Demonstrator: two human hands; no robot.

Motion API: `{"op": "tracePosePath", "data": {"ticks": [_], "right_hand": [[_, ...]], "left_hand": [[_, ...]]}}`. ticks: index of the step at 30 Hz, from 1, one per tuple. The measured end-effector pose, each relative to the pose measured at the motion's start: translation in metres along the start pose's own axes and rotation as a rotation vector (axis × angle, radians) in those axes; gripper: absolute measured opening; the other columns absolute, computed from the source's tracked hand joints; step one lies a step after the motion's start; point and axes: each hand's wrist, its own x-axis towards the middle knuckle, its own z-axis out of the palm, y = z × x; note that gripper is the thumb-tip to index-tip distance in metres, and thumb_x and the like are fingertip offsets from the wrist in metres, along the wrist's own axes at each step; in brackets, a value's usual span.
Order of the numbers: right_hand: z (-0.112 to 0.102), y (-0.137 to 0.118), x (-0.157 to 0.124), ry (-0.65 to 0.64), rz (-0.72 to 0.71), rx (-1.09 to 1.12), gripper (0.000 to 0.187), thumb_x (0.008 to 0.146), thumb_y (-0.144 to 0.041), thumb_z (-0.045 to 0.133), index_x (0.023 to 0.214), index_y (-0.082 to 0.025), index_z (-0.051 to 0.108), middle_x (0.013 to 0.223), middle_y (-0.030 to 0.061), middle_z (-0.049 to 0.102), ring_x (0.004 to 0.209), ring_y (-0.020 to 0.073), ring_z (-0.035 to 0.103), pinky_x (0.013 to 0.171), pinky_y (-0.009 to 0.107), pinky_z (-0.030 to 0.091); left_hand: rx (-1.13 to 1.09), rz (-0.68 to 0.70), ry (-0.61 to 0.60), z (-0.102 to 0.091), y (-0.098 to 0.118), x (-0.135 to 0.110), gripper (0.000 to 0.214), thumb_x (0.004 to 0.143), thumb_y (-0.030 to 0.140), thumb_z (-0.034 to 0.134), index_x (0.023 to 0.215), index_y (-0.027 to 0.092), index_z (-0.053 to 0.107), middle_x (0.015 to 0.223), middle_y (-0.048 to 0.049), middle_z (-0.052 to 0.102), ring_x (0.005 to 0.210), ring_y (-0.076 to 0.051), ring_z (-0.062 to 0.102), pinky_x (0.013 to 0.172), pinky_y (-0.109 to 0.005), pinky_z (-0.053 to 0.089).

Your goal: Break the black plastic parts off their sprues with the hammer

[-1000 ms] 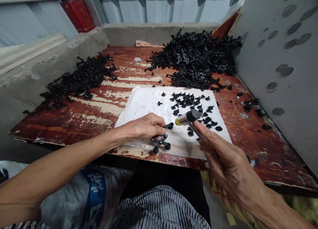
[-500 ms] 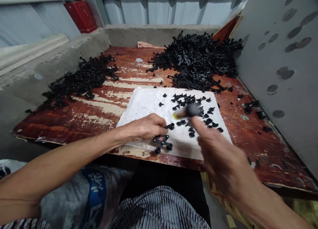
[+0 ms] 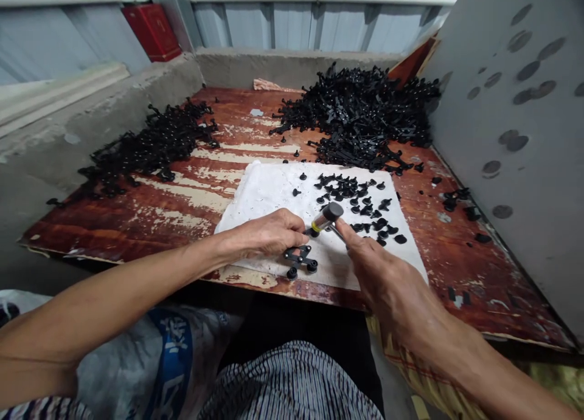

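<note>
My left hand (image 3: 276, 233) is closed on a black linkage part (image 3: 298, 257), a set of crossed flat bars with round rollers at its ends. It rests at the front of a white cloth pad (image 3: 255, 192). My right hand (image 3: 376, 265) grips a small hammer (image 3: 327, 216) with a black head and a yellowish face. The hammer's face is down at the end of one bar, just right of my left fingertips; whether it touches cannot be made out. Loose black roller pieces (image 3: 342, 188) lie scattered over the pad's right half.
A big heap of black parts (image 3: 360, 110) covers the back right of the worn red-brown table (image 3: 241, 125). A smaller pile (image 3: 150, 143) lies along the left edge. A grey spotted panel (image 3: 506, 165) walls the right side. A red box (image 3: 152, 32) stands on the ledge.
My right hand has swung the hammer down and to the left, onto the spot beside my left fingers. The left hand and the linkage part have hardly moved.
</note>
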Motion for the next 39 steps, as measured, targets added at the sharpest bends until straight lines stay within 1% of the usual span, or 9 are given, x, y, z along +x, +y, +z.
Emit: {"op": "tracePosePath", "data": {"ticks": [3, 5, 8, 11, 15, 19, 24, 29, 39], "right_hand": [[-0.005, -0.004, 0.013, 0.063, 0.04, 0.111, 0.042, 0.091, -0.018, 0.041, 0.132, -0.016, 0.052, 0.093, 0.0094, 0.068, 0.076, 0.0178, 0.064, 0.066, 0.032, 0.055], [-0.006, -0.006, 0.023, 0.083, 0.132, 0.219, 0.028, 0.09, -0.026, 0.047, 0.113, -0.016, 0.06, 0.083, 0.0066, 0.065, 0.069, 0.0161, 0.06, 0.061, 0.029, 0.052], [-0.003, -0.007, 0.031, -0.068, 0.313, 0.483, 0.021, 0.085, -0.039, 0.055, 0.085, -0.018, 0.06, 0.063, -0.0011, 0.054, 0.051, 0.0113, 0.047, 0.043, 0.024, 0.04], [0.0, -0.006, 0.025, -0.112, 0.492, 0.774, 0.028, 0.08, -0.048, 0.061, 0.076, -0.02, 0.054, 0.052, -0.0082, 0.041, 0.038, 0.0069, 0.033, 0.033, 0.02, 0.029], [0.001, -0.006, 0.012, 0.12, 0.646, 0.944, 0.035, 0.075, -0.052, 0.067, 0.075, -0.022, 0.049, 0.048, -0.0108, 0.037, 0.035, 0.0061, 0.03, 0.03, 0.019, 0.029], [0.008, -0.012, 0.005, 0.235, 0.618, 0.907, 0.032, 0.078, -0.05, 0.066, 0.076, -0.022, 0.05, 0.049, -0.0095, 0.04, 0.036, 0.006, 0.032, 0.031, 0.019, 0.029], [0.015, -0.025, 0.0, 0.127, 0.533, 0.845, 0.027, 0.085, -0.046, 0.059, 0.079, -0.021, 0.054, 0.048, -0.0088, 0.042, 0.036, 0.0063, 0.033, 0.033, 0.02, 0.027], [0.009, -0.02, -0.009, 0.119, 0.637, 0.87, 0.033, 0.086, -0.053, 0.054, 0.09, -0.02, 0.054, 0.05, -0.0071, 0.048, 0.039, 0.008, 0.038, 0.036, 0.02, 0.031], [0.008, -0.014, -0.015, 0.119, 0.643, 0.888, 0.038, 0.089, -0.052, 0.048, 0.101, -0.017, 0.054, 0.053, -0.0042, 0.055, 0.039, 0.0093, 0.042, 0.035, 0.02, 0.033]], "left_hand": [[-0.007, 0.046, -0.031, 0.0, 0.003, -0.002, 0.018, 0.076, 0.024, 0.053, 0.06, 0.017, 0.05, 0.051, 0.0042, 0.047, 0.041, -0.006, 0.033, 0.044, -0.024, 0.022], [0.01, 0.139, -0.095, 0.002, 0.01, -0.005, 0.017, 0.076, 0.023, 0.053, 0.061, 0.016, 0.051, 0.054, 0.0037, 0.049, 0.044, -0.007, 0.036, 0.045, -0.023, 0.025], [0.118, 0.27, -0.184, 0.007, 0.018, -0.012, 0.017, 0.076, 0.02, 0.052, 0.06, 0.016, 0.051, 0.054, 0.0038, 0.049, 0.046, -0.007, 0.038, 0.046, -0.022, 0.027], [0.147, 0.339, -0.062, 0.005, 0.014, -0.018, 0.017, 0.08, 0.029, 0.055, 0.07, 0.016, 0.057, 0.059, 0.0034, 0.052, 0.051, -0.008, 0.043, 0.048, -0.021, 0.031], [-0.046, 0.274, 0.239, -0.002, -0.004, -0.028, 0.036, 0.083, 0.05, 0.054, 0.092, 0.016, 0.059, 0.082, -0.0032, 0.063, 0.068, -0.012, 0.055, 0.055, -0.021, 0.04], [-0.151, 0.219, 0.078, 0.006, -0.006, -0.031, 0.041, 0.087, 0.053, 0.047, 0.086, 0.013, 0.059, 0.085, -0.0063, 0.064, 0.068, -0.012, 0.057, 0.054, -0.022, 0.042], [-0.145, 0.174, 0.083, 0.023, 0.016, -0.023, 0.021, 0.086, 0.031, 0.051, 0.074, 0.013, 0.054, 0.061, 0.0021, 0.055, 0.052, -0.007, 0.049, 0.049, -0.02, 0.035], [-0.16, 0.038, 0.009, 0.012, 0.029, -0.011, 0.017, 0.087, 0.02, 0.047, 0.071, 0.015, 0.05, 0.06, 0.0016, 0.058, 0.044, -0.006, 0.049, 0.043, -0.019, 0.036], [-0.001, 0.079, -0.094, 0.0, 0.022, 0.009, 0.026, 0.089, 0.026, 0.046, 0.065, 0.016, 0.049, 0.055, 0.0049, 0.052, 0.038, -0.002, 0.043, 0.033, -0.015, 0.023]]}}
